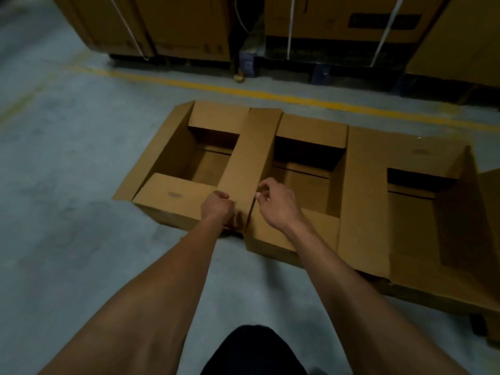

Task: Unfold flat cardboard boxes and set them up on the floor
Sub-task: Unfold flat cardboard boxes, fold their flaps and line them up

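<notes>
Three brown cardboard boxes stand open-topped in a row on the grey floor: a left box (173,196), a middle box (311,131) and a right box (368,201). A long side flap (251,158) lies across the gap between the left and middle boxes. My left hand (217,208) is closed on the near corner of that flap at the left box's right edge. My right hand (276,203) hovers just right of the flap over the middle box's near flap, fingers curled and apart, with nothing in it.
A yellow line (243,92) is painted on the floor behind the boxes. Beyond it stand large strapped cartons (176,23) on dark pallets. Bare concrete (67,185) spreads to the left and in front. A dark shape, part of my own body, (254,350) shows at the bottom edge.
</notes>
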{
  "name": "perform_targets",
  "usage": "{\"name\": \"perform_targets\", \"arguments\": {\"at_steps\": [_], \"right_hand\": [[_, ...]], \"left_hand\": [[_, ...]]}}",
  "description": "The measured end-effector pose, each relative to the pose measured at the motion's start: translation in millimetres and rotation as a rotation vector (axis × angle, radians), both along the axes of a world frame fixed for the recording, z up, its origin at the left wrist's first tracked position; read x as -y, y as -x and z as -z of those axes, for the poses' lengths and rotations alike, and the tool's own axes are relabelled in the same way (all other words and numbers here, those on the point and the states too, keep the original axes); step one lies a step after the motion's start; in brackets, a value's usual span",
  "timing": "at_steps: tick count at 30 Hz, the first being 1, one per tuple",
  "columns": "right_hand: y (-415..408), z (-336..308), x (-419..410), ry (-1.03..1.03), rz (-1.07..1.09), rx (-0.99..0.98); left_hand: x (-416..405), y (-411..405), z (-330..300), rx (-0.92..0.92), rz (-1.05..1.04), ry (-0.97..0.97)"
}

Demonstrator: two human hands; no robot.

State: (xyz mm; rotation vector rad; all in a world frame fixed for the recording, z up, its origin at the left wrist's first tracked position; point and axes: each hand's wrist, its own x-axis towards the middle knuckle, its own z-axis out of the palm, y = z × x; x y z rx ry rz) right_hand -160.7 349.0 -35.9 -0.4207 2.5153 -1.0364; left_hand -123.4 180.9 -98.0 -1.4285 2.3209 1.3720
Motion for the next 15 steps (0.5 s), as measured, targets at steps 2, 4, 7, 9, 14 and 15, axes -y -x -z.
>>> {"name": "perform_targets", "arguments": {"at_steps": [2, 4, 7, 9, 14, 15], "right_hand": [[0, 7, 10, -0.002, -0.032, 0.001], [1, 11, 19, -0.009, -0.050, 0.001], [2, 17, 30, -0.004, -0.065, 0.002], [1, 22, 35, -0.019, -0.082, 0.009], [-3, 30, 41, -0.059, -0.132, 0.009], [-3, 31, 42, -0.061, -0.136, 0.005]], "left_hand": [[15, -7, 16, 0.048, -0.025, 0.058], [24, -11, 30, 0.064, -0.065, 0.079], [33, -15, 42, 0.065, -0.104, 0.132], [41, -18, 44, 0.065, -0.127, 0.159], [66, -16, 48, 0.160, 0.008, 0.228], [71, -15, 48, 0.183, 0.038, 0.234]]}}
